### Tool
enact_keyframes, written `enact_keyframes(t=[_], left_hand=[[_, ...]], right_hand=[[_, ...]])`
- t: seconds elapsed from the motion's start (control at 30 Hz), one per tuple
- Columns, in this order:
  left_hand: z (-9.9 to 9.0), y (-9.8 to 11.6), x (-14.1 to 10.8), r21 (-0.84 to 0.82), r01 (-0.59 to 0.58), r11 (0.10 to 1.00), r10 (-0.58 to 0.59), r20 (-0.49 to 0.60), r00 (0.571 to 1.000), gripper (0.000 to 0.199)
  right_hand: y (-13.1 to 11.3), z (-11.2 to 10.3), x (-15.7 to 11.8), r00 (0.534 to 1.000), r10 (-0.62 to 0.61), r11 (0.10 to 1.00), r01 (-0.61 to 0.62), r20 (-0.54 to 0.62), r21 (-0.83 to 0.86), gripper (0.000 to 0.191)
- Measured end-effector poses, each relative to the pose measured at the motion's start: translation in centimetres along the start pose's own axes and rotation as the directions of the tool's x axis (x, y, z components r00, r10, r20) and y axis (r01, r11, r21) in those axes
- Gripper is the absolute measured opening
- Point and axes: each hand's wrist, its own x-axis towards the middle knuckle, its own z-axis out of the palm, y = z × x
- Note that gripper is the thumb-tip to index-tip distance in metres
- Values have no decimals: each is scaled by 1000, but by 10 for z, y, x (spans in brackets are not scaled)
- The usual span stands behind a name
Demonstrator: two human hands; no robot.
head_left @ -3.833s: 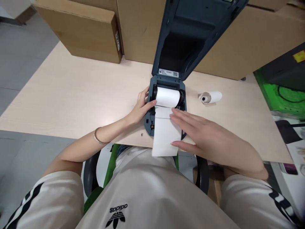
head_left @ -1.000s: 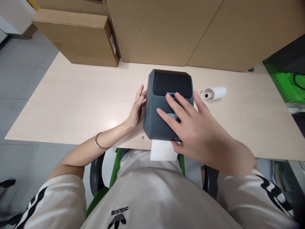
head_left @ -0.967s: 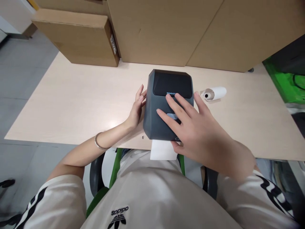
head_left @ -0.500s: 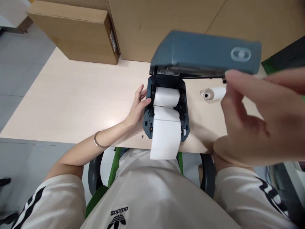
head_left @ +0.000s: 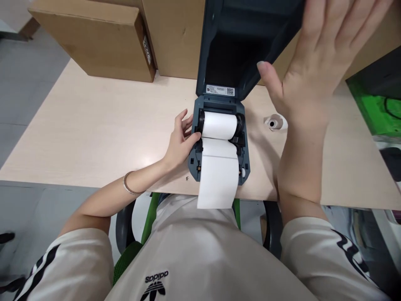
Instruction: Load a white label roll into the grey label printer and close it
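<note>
A dark blue-grey label printer [head_left: 194,165] sits at the table's front edge with its lid [head_left: 206,50] raised. Inside lies a white label roll [head_left: 219,125], and its strip [head_left: 218,179] hangs out over the front edge. My left hand [head_left: 183,140] rests against the printer's left side, thumb on the rim, fingers apart. Beside the lid's right edge is my right hand [head_left: 319,62], raised with fingers stretched and thumb out; whether it touches the lid is unclear.
A small white roll [head_left: 274,123] lies on the table [head_left: 94,138] right of the printer. A cardboard box [head_left: 90,42] stands at the back left, before large cardboard panels [head_left: 175,37]. Something green [head_left: 376,113] is at the far right.
The lid has swung up and back, so its underside now shows. My right hand has moved up with it and gone from a pinch at its edge to spread fingers. My left hand has stayed in place.
</note>
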Motion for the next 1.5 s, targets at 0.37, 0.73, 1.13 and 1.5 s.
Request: enact_keyframes(t=[0.37, 0.73, 1.13, 1.5], left_hand=[[6, 12, -3, -34, 23, 999, -23, 14, 1000, 96], [2, 12, -4, 6, -7, 1000, 7, 28, 1000, 75], [-12, -16, 6, 132, -171, 976, 149, 159, 976, 83], [-23, -19, 9, 266, -284, 921, 228, 222, 948, 72]], right_hand=[[-55, 4, -10, 994, -64, 991, 74, 90, -111, 61], [-69, 49, 0, 840, -55, 998, 69, 540, -5, 64], [7, -52, -34, 889, 228, 959, -275, 398, 65, 83], [51, 57, 7, 701, 287, 939, -340, 653, -49, 76]])
